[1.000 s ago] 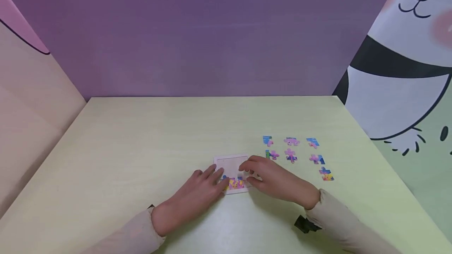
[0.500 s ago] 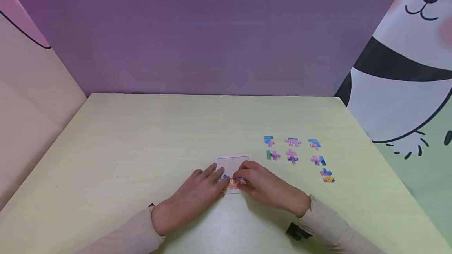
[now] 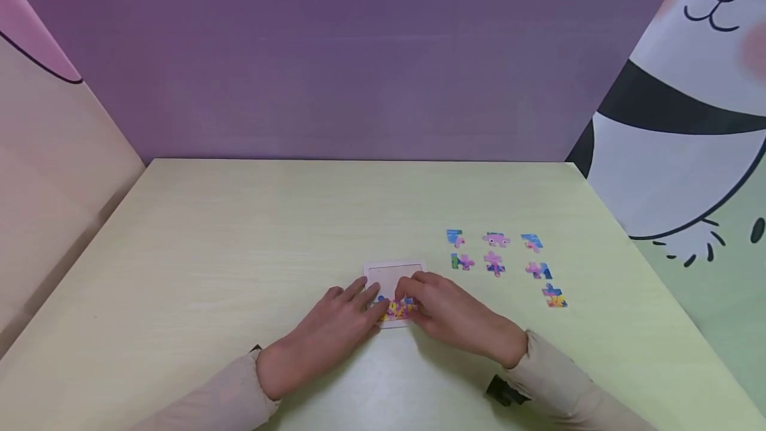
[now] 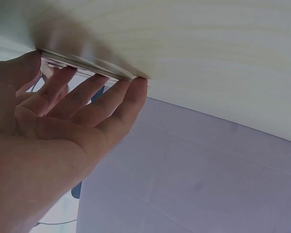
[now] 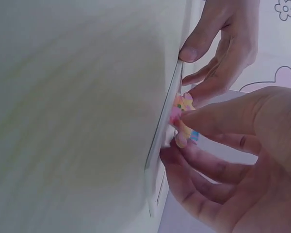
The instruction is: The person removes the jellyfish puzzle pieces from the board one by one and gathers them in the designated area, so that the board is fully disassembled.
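Note:
In the head view a white puzzle frame (image 3: 389,274) lies on the table, its lower part filled with yellow and pink jigsaw pieces. My left hand (image 3: 332,331) rests along the frame's left side, fingers spread and fairly straight; the left wrist view shows thumb and fingertips touching its edge. Over the frame's lower right, my right hand (image 3: 451,311) pinches a colourful puzzle piece (image 5: 185,137) between thumb and fingers. That piece is tilted against the frame in the right wrist view, and the fingers cover part of it.
Several loose puzzle pieces lie to the right, including a pink one with eyes (image 3: 496,239), a pink and blue one (image 3: 494,263) and a yellow and blue one (image 3: 554,296). Beyond the table (image 3: 269,218) stands a purple wall (image 3: 359,58).
My right hand has moved left and slightly down onto the filled row, bringing the puzzle piece with it; over the last half second it barely shifts. The left hand has stayed put.

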The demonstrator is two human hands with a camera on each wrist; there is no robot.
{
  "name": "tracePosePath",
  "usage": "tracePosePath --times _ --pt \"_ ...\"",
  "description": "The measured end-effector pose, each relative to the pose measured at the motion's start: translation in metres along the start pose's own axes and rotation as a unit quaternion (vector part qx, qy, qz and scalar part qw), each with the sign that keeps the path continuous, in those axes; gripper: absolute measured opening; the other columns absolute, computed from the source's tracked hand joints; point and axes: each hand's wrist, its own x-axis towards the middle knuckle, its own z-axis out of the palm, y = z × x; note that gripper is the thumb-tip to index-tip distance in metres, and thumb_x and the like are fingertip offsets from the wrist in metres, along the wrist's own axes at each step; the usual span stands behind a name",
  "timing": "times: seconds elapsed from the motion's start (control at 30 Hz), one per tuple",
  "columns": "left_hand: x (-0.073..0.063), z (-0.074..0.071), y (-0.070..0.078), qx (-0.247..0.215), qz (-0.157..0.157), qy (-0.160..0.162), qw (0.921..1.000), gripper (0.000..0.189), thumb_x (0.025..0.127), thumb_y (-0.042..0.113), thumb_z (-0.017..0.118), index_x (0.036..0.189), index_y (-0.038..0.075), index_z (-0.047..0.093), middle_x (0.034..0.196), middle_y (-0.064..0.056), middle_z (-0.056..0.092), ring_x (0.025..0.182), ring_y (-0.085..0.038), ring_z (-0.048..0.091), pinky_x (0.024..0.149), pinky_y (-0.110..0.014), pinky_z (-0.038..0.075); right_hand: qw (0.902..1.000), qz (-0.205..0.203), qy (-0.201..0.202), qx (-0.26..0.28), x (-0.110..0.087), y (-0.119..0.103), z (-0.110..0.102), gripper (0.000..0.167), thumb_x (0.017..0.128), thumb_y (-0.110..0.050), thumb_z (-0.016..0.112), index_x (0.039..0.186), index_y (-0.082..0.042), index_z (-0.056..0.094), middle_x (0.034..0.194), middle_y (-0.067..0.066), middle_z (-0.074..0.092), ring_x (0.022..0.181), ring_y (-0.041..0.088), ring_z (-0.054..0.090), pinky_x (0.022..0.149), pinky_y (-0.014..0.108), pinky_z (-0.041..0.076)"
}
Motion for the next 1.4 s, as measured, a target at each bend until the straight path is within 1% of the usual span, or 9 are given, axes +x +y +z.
tracePosePath --times 0.1,0.23,0.43,0.63,0.8,0.9,1.07,1.27,1.4 --pt "0.000 0.000 0.000 -0.004 0.000 0.001 1.0000 0.032 0.099 0.034 0.063 0.126 0.017 0.064 0.134 -0.009 0.061 0.127 -0.031 0.056 0.083 -0.043 0.055 0.9998 -0.007 -0.004 0.019 0.001 -0.002 -0.001 0.020 0.088 0.000 0.069 0.096 -0.016 0.061 0.085 -0.006 0.067 0.077 0.007 0.060 0.071 0.028 0.051" --pt "0.000 0.000 0.000 -0.010 0.001 0.006 0.9999 0.030 0.099 0.033 0.063 0.124 0.016 0.065 0.133 -0.009 0.062 0.125 -0.031 0.057 0.082 -0.042 0.055 0.9995 -0.017 -0.004 0.026 0.000 -0.003 -0.001 0.020 0.089 0.002 0.068 0.093 -0.016 0.060 0.082 -0.006 0.068 0.072 0.004 0.060 0.067 0.025 0.051" --pt "-0.001 0.003 -0.002 -0.001 0.005 0.037 0.9993 0.029 0.096 0.031 0.068 0.119 0.016 0.066 0.126 -0.010 0.064 0.120 -0.031 0.060 0.076 -0.040 0.056 0.9994 -0.009 0.004 0.034 -0.002 -0.001 -0.005 0.021 0.088 0.002 0.070 0.095 -0.016 0.061 0.085 -0.004 0.070 0.074 0.004 0.060 0.069 0.027 0.052" --pt "-0.002 0.004 -0.004 -0.012 -0.005 0.026 0.9996 0.031 0.097 0.032 0.066 0.124 0.016 0.065 0.129 -0.009 0.063 0.124 -0.031 0.057 0.079 -0.041 0.055 0.9992 -0.004 0.010 0.039 -0.001 0.001 -0.010 0.021 0.089 0.002 0.069 0.096 -0.016 0.060 0.086 -0.003 0.070 0.076 0.005 0.063 0.072 0.028 0.054" --pt "-0.002 0.005 -0.004 -0.015 -0.003 0.022 0.9996 0.033 0.098 0.032 0.065 0.126 0.016 0.064 0.130 -0.009 0.061 0.125 -0.031 0.056 0.078 -0.041 0.055 0.9986 0.008 0.009 0.052 -0.004 0.007 -0.017 0.021 0.090 0.001 0.070 0.097 -0.016 0.061 0.089 -0.005 0.071 0.080 0.005 0.064 0.073 0.029 0.054" --pt "-0.002 0.005 -0.003 -0.008 0.001 0.024 0.9997 0.032 0.099 0.032 0.063 0.125 0.015 0.064 0.128 -0.009 0.061 0.124 -0.031 0.056 0.077 -0.041 0.055 0.9979 0.019 0.012 0.060 -0.009 0.012 -0.020 0.020 0.090 -0.001 0.070 0.098 -0.017 0.061 0.089 -0.007 0.070 0.080 0.004 0.063 0.071 0.028 0.053" --pt "-0.001 0.005 0.000 -0.001 0.004 0.027 0.9996 0.029 0.098 0.031 0.064 0.123 0.015 0.064 0.126 -0.009 0.062 0.123 -0.032 0.057 0.076 -0.040 0.055 0.9963 0.032 0.029 0.074 -0.020 0.023 -0.028 0.018 0.092 -0.005 0.070 0.101 -0.018 0.062 0.089 -0.008 0.069 0.079 0.004 0.062 0.069 0.025 0.052" --pt "-0.002 0.006 0.001 0.000 0.005 0.032 0.9995 0.029 0.099 0.029 0.063 0.124 0.015 0.063 0.126 -0.009 0.062 0.122 -0.032 0.056 0.075 -0.039 0.055 0.9940 0.011 0.067 0.086 -0.031 0.034 -0.036 0.019 0.091 -0.004 0.071 0.101 -0.017 0.063 0.088 -0.007 0.069 0.079 0.005 0.064 0.069 0.024 0.053" --pt "-0.003 0.006 0.001 0.000 0.005 0.037 0.9993 0.028 0.099 0.028 0.062 0.124 0.015 0.063 0.126 -0.009 0.061 0.123 -0.032 0.056 0.075 -0.038 0.054 0.9918 0.013 0.081 0.098 -0.038 0.039 -0.038 0.020 0.090 -0.001 0.071 0.100 -0.016 0.062 0.087 -0.007 0.070 0.078 0.007 0.064 0.068 0.024 0.053"
